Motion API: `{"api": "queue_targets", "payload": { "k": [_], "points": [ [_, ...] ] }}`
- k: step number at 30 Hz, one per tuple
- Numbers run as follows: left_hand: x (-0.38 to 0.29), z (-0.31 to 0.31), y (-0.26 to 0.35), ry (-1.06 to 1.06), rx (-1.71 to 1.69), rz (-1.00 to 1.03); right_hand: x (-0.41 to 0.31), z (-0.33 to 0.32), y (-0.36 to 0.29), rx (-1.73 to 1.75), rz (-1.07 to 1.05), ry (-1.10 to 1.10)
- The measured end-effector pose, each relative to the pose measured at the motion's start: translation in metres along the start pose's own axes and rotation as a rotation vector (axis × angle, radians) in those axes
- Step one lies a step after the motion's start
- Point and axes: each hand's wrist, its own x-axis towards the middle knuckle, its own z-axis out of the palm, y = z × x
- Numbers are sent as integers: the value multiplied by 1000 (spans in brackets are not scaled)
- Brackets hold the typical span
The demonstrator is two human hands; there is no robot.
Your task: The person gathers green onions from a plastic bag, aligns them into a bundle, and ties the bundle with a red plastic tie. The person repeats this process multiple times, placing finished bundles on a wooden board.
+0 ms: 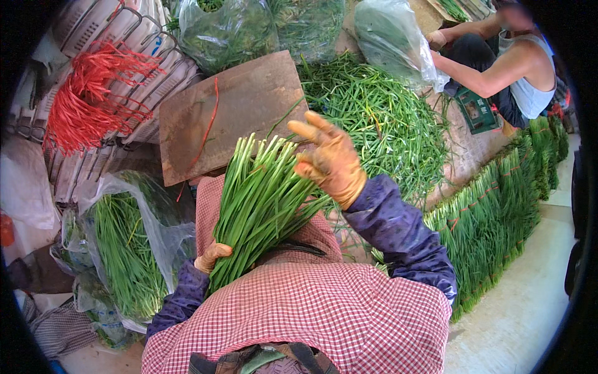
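Observation:
A loose bunch of garlic chives [261,201] leans across my lap, its pale cut ends pointing away from me. My left hand [213,256], in an orange glove, grips the leafy lower part; most of its fingers are hidden beneath the leaves. Raised at the bunch's right side is my gloved right hand [329,159], slightly blurred. Its fingers are spread, and no bundle is in its grasp. Just beyond the bunch lies a brown wooden board [233,112] with one red tie strip [209,124] across it.
Red tie strips [93,98] hang over stacked plastic crates [163,70] at left. An open plastic bag [154,224] holds more chives. A heap of loose leaves [378,121] spreads ahead. Tied bundles [490,205] stand in rows at right. Another person [509,70] handles a clear bag [387,37].

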Motion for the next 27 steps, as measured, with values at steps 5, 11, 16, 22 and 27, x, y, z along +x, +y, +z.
{"api": "queue_targets", "payload": {
  "k": [5, 11, 16, 22, 27],
  "points": [
    [0, 8, 2, -8, 23, 62, -4, 12, -13, -575, -65, -28],
    [8, 52, 15, -170, 163, 122, 17, 37, -11, -594, -124, -130],
    [3, 45, 21, -72, 489, 21, 19, 34, -2, -517, -62, -137],
    [8, -33, -31, -81, 194, 102, -7, 23, -12, -783, 80, -187],
    [9, -62, -48, 6, 1087, 456, -16, 50, -2, -686, 252, -337]
  ]
}}
